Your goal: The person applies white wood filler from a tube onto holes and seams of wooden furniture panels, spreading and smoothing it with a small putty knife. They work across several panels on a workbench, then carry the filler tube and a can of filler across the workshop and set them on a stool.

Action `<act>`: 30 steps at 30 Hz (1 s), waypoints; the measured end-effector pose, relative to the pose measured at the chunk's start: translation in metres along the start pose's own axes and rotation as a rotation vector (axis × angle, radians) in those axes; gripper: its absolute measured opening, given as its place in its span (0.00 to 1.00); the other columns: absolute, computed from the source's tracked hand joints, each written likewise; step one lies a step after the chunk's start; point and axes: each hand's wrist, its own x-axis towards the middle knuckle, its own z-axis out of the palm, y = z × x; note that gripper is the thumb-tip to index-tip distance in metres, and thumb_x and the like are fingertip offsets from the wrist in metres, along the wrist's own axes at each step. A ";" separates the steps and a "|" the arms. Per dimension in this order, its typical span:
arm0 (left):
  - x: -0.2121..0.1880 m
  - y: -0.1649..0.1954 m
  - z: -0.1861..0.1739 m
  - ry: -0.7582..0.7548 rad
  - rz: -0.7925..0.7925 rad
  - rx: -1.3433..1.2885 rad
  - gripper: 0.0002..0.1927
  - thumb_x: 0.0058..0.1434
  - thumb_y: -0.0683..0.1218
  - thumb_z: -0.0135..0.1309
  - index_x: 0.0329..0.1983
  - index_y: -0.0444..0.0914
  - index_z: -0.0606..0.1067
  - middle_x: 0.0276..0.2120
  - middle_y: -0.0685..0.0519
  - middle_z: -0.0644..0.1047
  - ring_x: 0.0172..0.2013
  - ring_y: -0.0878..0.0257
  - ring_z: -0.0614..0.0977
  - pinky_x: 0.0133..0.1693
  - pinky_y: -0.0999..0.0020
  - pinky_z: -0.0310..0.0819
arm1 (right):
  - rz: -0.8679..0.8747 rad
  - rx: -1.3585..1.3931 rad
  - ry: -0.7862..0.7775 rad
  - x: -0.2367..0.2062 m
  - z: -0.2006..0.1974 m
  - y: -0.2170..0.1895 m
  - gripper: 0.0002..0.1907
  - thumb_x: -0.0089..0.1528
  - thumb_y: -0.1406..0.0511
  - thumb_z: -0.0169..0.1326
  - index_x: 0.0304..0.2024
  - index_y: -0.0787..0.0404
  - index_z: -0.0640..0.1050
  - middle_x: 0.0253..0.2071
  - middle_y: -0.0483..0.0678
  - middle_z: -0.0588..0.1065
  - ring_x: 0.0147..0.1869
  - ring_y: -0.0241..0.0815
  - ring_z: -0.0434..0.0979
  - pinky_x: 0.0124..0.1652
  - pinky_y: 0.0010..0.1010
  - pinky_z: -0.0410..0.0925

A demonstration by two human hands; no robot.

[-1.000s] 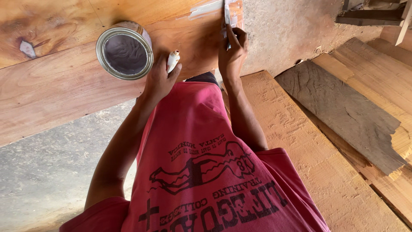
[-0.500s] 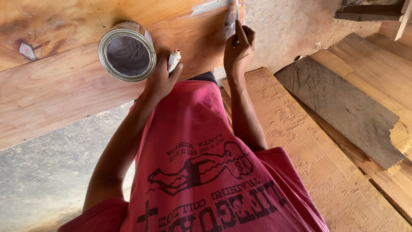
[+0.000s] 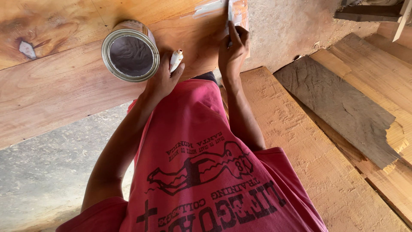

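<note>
Wood filler was being spread: right hand (image 3: pixel 234 53) clamped a scraper (image 3: pixel 235 15) against the plank (image 3: pixel 64 86); left hand (image 3: pixel 163 79) gripped a stick (image 3: pixel 175 60) beside the tin (image 3: pixel 130 51). Smoothing needed steady pressure.

Soft, even daylight, warm on the planks (image 3: pixel 64 86); faint shadows only, no glare, focus sharp, slight stretching toward the edges.

Single head-worn view, steeply downward, close over the plank (image 3: pixel 64 86)

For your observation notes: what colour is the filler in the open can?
Pale grey filler, seen best in the head view.
</note>
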 end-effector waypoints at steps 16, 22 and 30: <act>-0.009 -0.005 0.007 0.037 0.014 -0.080 0.16 0.72 0.47 0.57 0.56 0.32 0.72 0.39 0.43 0.77 0.37 0.49 0.79 0.38 0.57 0.73 | -0.043 0.108 -0.019 -0.017 -0.016 0.006 0.19 0.63 0.78 0.53 0.56 0.62 0.81 0.48 0.52 0.78 0.37 0.34 0.80 0.31 0.21 0.75; -0.011 -0.005 0.006 -0.006 -0.043 0.000 0.14 0.72 0.47 0.58 0.52 0.33 0.72 0.36 0.43 0.76 0.35 0.49 0.78 0.38 0.56 0.72 | 0.034 -0.085 0.035 0.002 -0.024 0.036 0.20 0.61 0.78 0.51 0.54 0.64 0.82 0.47 0.53 0.79 0.27 0.32 0.75 0.22 0.21 0.66; -0.017 -0.007 0.003 0.018 -0.038 -0.013 0.15 0.72 0.47 0.58 0.54 0.33 0.72 0.37 0.42 0.76 0.36 0.49 0.79 0.38 0.56 0.72 | -0.090 0.088 -0.052 -0.032 -0.002 0.006 0.18 0.64 0.78 0.51 0.54 0.64 0.81 0.47 0.53 0.78 0.38 0.37 0.79 0.30 0.20 0.73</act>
